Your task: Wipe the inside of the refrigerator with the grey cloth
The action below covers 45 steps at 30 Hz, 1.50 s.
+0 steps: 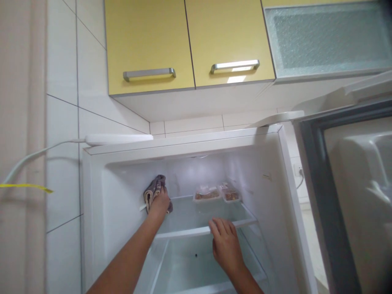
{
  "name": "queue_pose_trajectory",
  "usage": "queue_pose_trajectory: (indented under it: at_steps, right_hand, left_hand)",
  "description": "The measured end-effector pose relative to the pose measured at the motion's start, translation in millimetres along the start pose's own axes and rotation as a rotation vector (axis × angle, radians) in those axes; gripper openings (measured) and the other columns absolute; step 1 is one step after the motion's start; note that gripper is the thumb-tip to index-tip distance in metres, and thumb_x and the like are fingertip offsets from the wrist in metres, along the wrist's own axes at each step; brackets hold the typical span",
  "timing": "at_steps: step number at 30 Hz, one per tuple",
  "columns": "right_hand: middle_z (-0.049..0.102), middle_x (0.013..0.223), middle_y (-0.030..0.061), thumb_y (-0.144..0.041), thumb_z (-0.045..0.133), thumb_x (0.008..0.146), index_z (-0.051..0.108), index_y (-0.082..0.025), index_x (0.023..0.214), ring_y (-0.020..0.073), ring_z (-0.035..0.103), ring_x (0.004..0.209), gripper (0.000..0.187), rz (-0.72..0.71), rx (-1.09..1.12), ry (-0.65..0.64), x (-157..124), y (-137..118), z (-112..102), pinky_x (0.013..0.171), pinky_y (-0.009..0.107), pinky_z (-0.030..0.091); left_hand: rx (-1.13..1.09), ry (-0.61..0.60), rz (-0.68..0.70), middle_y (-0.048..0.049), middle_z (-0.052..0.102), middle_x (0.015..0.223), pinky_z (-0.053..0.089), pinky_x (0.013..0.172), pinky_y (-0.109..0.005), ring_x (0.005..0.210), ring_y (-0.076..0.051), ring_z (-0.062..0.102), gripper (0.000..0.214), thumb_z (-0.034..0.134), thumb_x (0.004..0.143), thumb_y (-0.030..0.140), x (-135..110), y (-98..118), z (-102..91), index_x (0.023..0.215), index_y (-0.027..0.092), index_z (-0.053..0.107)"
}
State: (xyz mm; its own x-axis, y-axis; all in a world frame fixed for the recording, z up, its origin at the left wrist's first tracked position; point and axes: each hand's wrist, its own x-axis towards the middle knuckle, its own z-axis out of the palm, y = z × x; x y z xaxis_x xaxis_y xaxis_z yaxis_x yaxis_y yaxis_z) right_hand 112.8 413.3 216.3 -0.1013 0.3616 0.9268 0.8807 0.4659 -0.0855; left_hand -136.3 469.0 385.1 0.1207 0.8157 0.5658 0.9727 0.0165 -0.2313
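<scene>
My left hand (161,202) is closed on a folded brown-and-beige cloth (154,191), pressed to the left inner wall of the fridge, just above the upper shelf. Part of the cloth is hidden behind my fingers. My right hand (226,243) has its fingers curled over the front edge of the glass shelf (190,233), right of its middle; the fingertips are partly out of sight. Farther back on this shelf sit two clear plastic packs of food, a left pack (207,196) and a right pack (229,193).
The fridge door (318,196) stands swung out to the right. Below lies a lower glass shelf (180,265) with a small dark spot on it. Yellow cabinets (150,41) hang overhead. A white device (119,139) with a cable rests on top of the fridge.
</scene>
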Motion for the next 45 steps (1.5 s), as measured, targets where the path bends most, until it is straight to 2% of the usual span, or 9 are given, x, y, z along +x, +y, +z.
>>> queue_pose_trajectory:
  at_steps: [10,19,22,25,28,30,36,41,45]
  right_hand:
    - [0.072,0.121,0.0041,-0.012,0.064,0.080,0.063,-0.028,0.123,0.0230,0.058,0.114,0.046,-0.009,-0.005,0.083,-2.5,4.5,15.8,0.109,0.039,0.035]
    - [0.073,0.120,0.0026,-0.014,0.063,0.083,0.062,-0.028,0.124,0.0222,0.058,0.113,0.043,-0.022,0.022,0.128,-3.2,6.7,18.8,0.108,0.037,0.033]
    - [0.073,0.121,0.0021,-0.011,0.063,0.082,0.063,-0.028,0.124,0.0220,0.058,0.114,0.045,0.000,0.040,0.121,-3.1,4.6,16.7,0.109,0.037,0.033]
    - [0.073,0.121,0.0021,-0.009,0.063,0.081,0.064,-0.028,0.122,0.0221,0.058,0.114,0.046,0.008,0.039,0.104,-3.2,3.1,15.3,0.108,0.037,0.033]
    - [0.072,0.121,0.0027,-0.010,0.064,0.080,0.065,-0.028,0.121,0.0224,0.058,0.114,0.044,0.011,0.034,0.095,-3.8,2.5,15.0,0.108,0.037,0.033]
    - [0.072,0.121,0.0030,-0.010,0.064,0.081,0.066,-0.028,0.120,0.0226,0.058,0.115,0.043,0.014,0.033,0.087,-4.3,2.3,14.9,0.109,0.037,0.033]
    - [0.072,0.123,0.0028,-0.009,0.064,0.080,0.067,-0.028,0.121,0.0226,0.058,0.117,0.045,0.046,0.042,0.050,-3.8,-0.3,11.8,0.112,0.038,0.033]
    - [0.072,0.122,0.0018,-0.009,0.066,0.079,0.066,-0.028,0.122,0.0217,0.058,0.116,0.048,0.042,0.057,0.051,-2.5,-1.5,11.1,0.111,0.037,0.033]
    - [0.073,0.122,0.0016,-0.008,0.066,0.079,0.066,-0.028,0.121,0.0222,0.059,0.115,0.047,0.052,0.066,0.059,-2.8,-1.3,11.6,0.111,0.037,0.033]
  left_hand:
    - [0.041,0.030,-0.003,-0.0255,0.065,0.137,0.045,0.111,-0.043,0.139,-0.033,0.050,0.045,0.042,0.085,-0.002,55.9,4.8,33.1,0.115,0.007,0.075]
    - [-0.391,0.057,-0.128,-0.0233,0.074,0.118,0.048,0.106,-0.040,0.124,-0.031,0.064,0.031,0.046,0.088,0.007,75.0,10.0,31.7,0.097,0.010,0.076]
    - [-0.651,0.146,-0.283,-0.0225,0.076,0.115,0.055,0.094,-0.038,0.112,-0.029,0.071,0.033,0.043,0.093,0.015,74.5,18.6,15.9,0.097,0.011,0.075]
    - [-0.989,0.215,-0.400,-0.0166,0.080,0.088,0.059,0.074,-0.029,0.090,-0.021,0.075,0.050,0.028,0.093,0.016,72.1,28.7,-4.6,0.072,0.013,0.072]
    - [-1.425,0.309,-0.418,-0.0058,0.078,0.073,0.061,0.076,-0.032,0.083,-0.018,0.076,0.048,0.032,0.095,0.019,68.0,35.2,-31.3,0.065,0.019,0.070]
    - [-1.681,0.408,-0.403,-0.0035,0.080,0.083,0.060,0.089,-0.040,0.093,-0.020,0.076,0.038,0.040,0.096,0.028,65.0,36.7,-54.2,0.076,0.022,0.072]
    - [-2.700,0.830,-0.324,-0.0091,0.076,0.118,0.052,0.106,-0.050,0.119,-0.025,0.067,0.049,0.029,0.095,0.044,32.1,39.0,-136.4,0.108,0.024,0.073]
    - [-2.615,1.030,-0.089,-0.0037,0.075,0.123,0.052,0.108,-0.041,0.122,-0.022,0.066,0.044,0.036,0.095,0.047,-10.2,54.8,-183.5,0.112,0.026,0.071]
    - [-2.486,1.073,-0.005,-0.0013,0.072,0.128,0.052,0.108,-0.039,0.126,-0.021,0.063,0.055,0.032,0.093,0.065,3.1,62.4,-180.5,0.112,0.029,0.070]
